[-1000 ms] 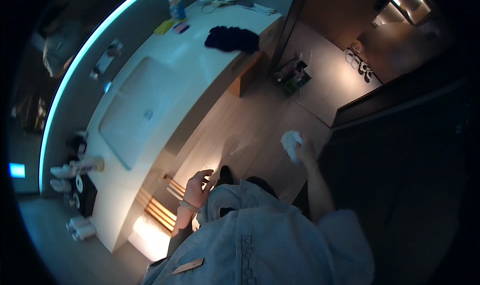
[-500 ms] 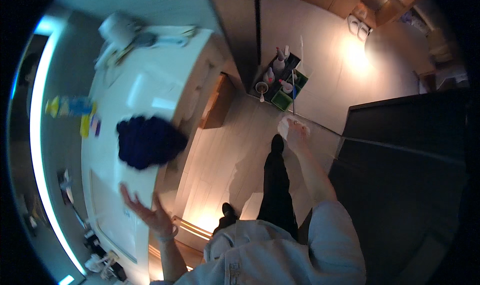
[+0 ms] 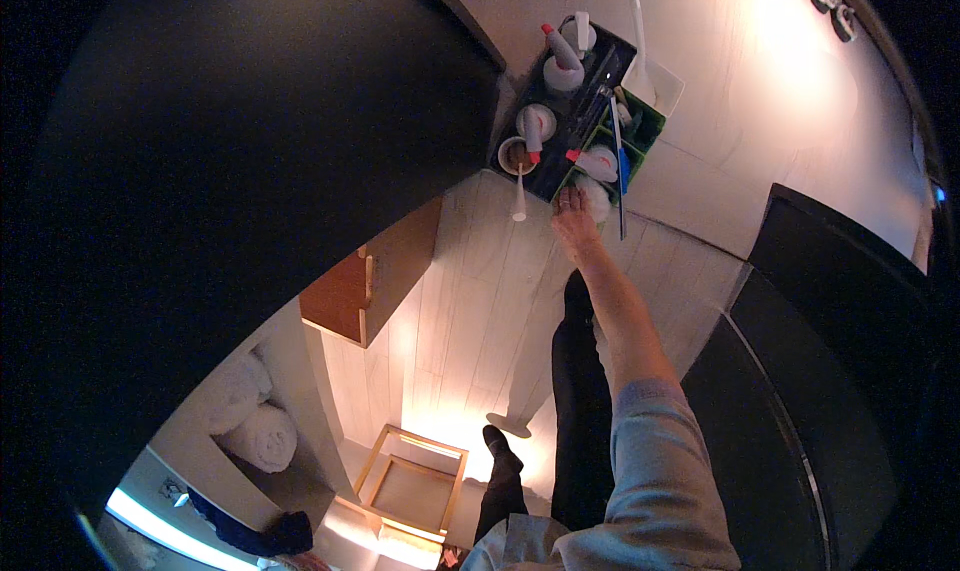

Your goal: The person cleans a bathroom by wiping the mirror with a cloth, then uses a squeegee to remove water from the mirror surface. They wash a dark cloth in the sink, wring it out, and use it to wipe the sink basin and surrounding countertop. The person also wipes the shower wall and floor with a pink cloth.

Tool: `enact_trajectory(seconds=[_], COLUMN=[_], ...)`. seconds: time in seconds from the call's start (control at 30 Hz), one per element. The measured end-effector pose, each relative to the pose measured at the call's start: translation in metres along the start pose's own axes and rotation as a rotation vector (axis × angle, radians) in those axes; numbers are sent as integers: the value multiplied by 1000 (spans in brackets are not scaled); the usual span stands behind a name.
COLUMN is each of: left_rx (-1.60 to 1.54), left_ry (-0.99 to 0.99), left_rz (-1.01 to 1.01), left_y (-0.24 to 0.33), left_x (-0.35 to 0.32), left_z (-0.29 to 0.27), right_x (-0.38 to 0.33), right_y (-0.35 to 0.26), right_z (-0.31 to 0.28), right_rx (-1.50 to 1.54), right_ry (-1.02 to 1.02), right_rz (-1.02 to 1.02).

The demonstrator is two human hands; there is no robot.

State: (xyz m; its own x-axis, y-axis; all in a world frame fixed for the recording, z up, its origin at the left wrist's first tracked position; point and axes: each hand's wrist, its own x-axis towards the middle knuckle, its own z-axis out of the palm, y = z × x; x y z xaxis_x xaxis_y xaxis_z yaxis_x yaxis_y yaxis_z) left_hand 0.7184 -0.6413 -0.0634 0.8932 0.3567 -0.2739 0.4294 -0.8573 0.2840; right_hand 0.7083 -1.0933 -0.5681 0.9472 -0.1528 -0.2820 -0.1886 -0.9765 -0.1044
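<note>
My right hand (image 3: 575,224) reaches down to the near end of a cleaning caddy (image 3: 572,106). Its fingers are closed on a bunched white cloth (image 3: 597,199), which sits at the green compartment there. Beside that cloth stands a white bottle with a red tip (image 3: 597,163). A thin stick with a blue part (image 3: 622,171) lies along the caddy's right side. At the lower left, a dark blue cloth (image 3: 258,537) drapes over the counter edge. A sliver of my left hand (image 3: 305,562) shows by it at the picture's lower edge; its fingers cannot be made out.
More spray bottles (image 3: 563,71) and a cup with a white handle (image 3: 517,157) fill the caddy's left side. A dark panel (image 3: 250,141) blocks the upper left. Rolled white towels (image 3: 262,437) rest on a shelf. A wooden stool (image 3: 410,481) and a dark door (image 3: 760,411) flank my legs.
My right hand has brought the white cloth forward to the caddy. The view has turned and come closer to the caddy; my left hand and the dark blue cloth now show at the lower edge.
</note>
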Motion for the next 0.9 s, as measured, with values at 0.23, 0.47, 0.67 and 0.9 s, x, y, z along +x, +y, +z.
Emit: enact_trajectory(seconds=[0.23,0.47,0.67,0.9], left_rx=[24,-61,-97,-482], left_ry=[-5,-53,-84,97], left_rz=[-73,-65,-13,617], left_y=[-6,-32,-61,-36], left_x=[-2,-11,-47,-97], left_z=[-6,-14,-62,-59], right_x=[-40,-55,-179,-359], right_y=[6,85,3,-175], right_z=[-9,40,-124,-349], right_rx=[772,732,1380,775], right_ry=[285,187,371,310], right_rz=[1083,936,834,-41])
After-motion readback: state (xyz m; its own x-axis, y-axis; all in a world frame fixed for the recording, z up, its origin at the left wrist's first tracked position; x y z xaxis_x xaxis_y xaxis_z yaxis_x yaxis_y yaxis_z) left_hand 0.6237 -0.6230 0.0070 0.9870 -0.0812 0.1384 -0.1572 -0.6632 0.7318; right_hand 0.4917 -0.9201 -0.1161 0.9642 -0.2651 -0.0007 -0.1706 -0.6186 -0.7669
